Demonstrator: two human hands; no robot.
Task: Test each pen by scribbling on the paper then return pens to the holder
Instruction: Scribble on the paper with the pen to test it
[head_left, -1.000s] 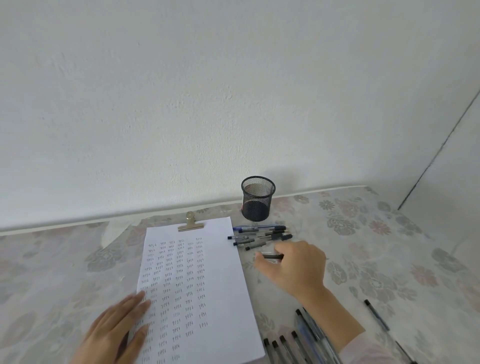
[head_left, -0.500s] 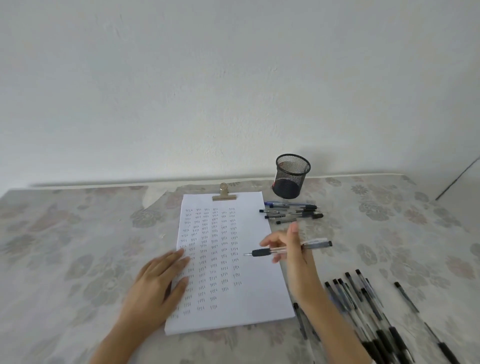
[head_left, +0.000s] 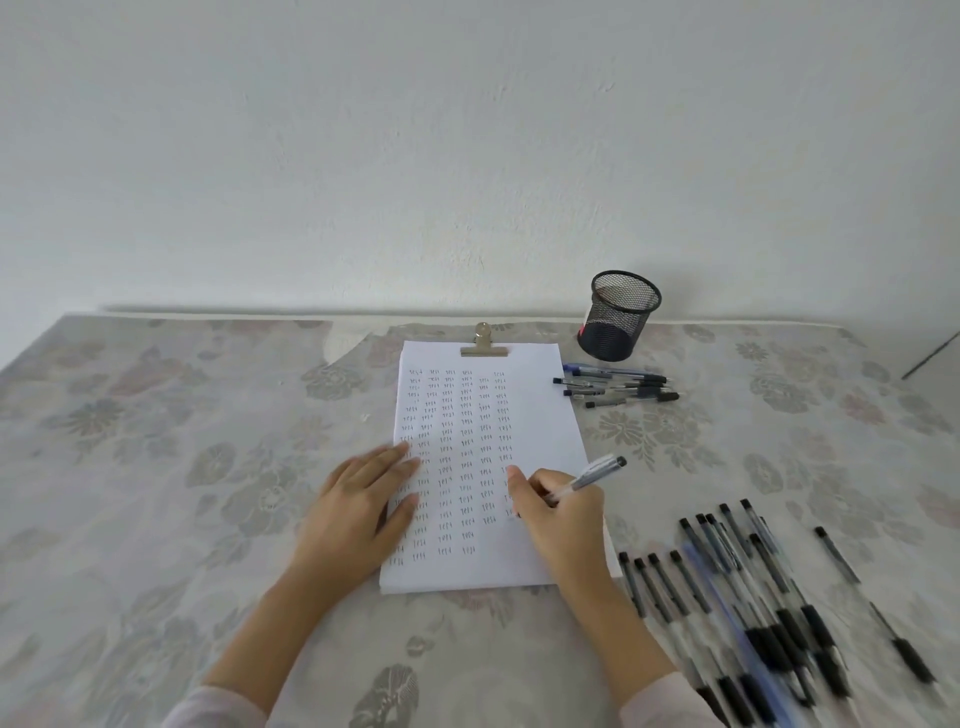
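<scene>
A white paper (head_left: 540, 415) covered in columns of small scribbles lies under a metal clip (head_left: 484, 346). My right hand (head_left: 558, 512) grips a clear pen (head_left: 595, 475) with a black cap end, its tip hidden behind my fingers down at the paper's right column. My left hand (head_left: 363, 501) lies flat, fingers spread, on the paper's left edge. A black mesh holder (head_left: 618, 314) stands upright behind the paper's top right corner; I see no pens sticking out of it.
A small bunch of pens (head_left: 618, 384) lies between the holder and the paper. Several more pens (head_left: 753, 603) are spread on the floral tablecloth (head_left: 156, 467) at the lower right, one (head_left: 872, 608) apart from them. A white wall runs along the table's far edge.
My right hand picked a pen up from near the holder, carried it over the paper and lowered its tip to the right column. My left hand slid onto the paper's left edge.
</scene>
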